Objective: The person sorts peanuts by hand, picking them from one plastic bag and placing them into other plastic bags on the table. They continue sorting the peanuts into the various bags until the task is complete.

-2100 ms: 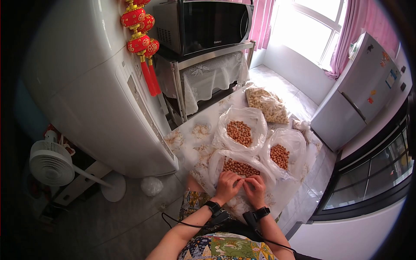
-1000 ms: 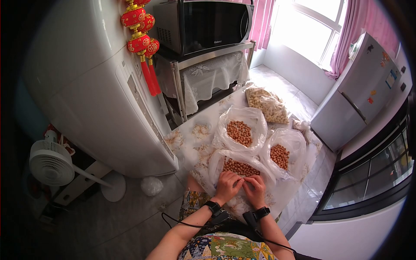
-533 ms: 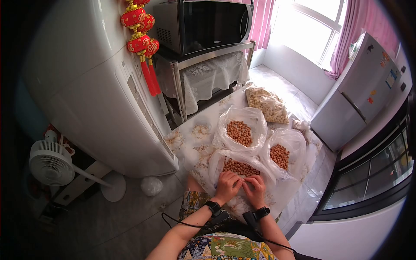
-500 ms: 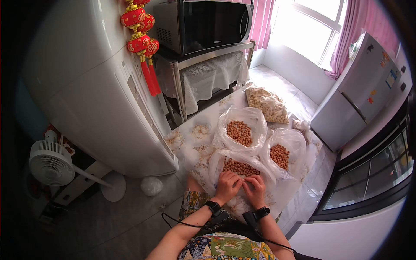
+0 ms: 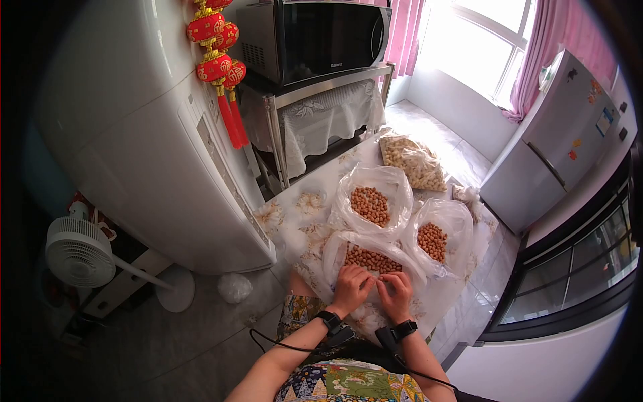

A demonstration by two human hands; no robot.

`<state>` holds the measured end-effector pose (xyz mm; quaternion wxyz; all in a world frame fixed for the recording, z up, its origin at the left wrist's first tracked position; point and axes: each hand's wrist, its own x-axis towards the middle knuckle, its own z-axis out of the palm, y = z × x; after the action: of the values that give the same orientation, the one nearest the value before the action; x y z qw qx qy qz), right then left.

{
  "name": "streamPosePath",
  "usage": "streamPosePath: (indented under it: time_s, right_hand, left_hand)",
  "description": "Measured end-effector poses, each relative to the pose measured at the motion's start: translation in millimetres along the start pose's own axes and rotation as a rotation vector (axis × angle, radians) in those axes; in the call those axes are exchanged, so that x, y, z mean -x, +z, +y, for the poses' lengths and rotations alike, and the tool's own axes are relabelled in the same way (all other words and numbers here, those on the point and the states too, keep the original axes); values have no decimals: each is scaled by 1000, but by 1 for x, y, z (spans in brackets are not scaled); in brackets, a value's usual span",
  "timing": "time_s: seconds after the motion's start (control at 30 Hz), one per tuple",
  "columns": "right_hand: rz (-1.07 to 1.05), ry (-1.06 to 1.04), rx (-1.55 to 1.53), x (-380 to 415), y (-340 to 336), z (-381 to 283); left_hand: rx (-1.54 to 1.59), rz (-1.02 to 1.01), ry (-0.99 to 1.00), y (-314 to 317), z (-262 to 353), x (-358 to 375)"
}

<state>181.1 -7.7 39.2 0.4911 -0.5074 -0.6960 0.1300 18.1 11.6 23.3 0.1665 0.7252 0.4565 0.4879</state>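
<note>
My left hand [image 5: 353,287] and my right hand [image 5: 395,292] are side by side at the near edge of an open plastic bag [image 5: 333,258] of reddish-brown nuts [image 5: 372,259]. Both hands have bent, closed fingers, with fingertips close together; whatever is between them is too small to make out. Behind this bag stands a second open bag [image 5: 404,194] with similar nuts [image 5: 370,205]. A third open bag [image 5: 462,228], to the right, holds more nuts [image 5: 432,242].
A full bag of pale pieces [image 5: 412,161] lies at the table's far end. The patterned tablecloth [image 5: 309,201] shows at left. Beyond are a microwave [image 5: 331,40] on a metal rack, a refrigerator [image 5: 552,141] and a white fan [image 5: 80,251].
My fingertips have shifted very slightly. The bags and nuts look unmoved.
</note>
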Motion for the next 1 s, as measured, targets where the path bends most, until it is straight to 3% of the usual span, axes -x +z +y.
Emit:
streamPosePath:
  time_s: [0.57,0.7,0.83,1.0]
  right_hand:
    - [105,7,-36,-43,-36,-42]
    - [274,-116,217,-72,-67,-18]
    - [331,-26,353,-78,-80,4]
    - [215,-63,223,-47,-60,-12]
  left_hand:
    - [-28,68,141,-7,10,-1]
    - [-22,78,156,-6,9,1]
    - [-19,102,167,-5,9,1]
    - [-7,97,136,-5,9,2]
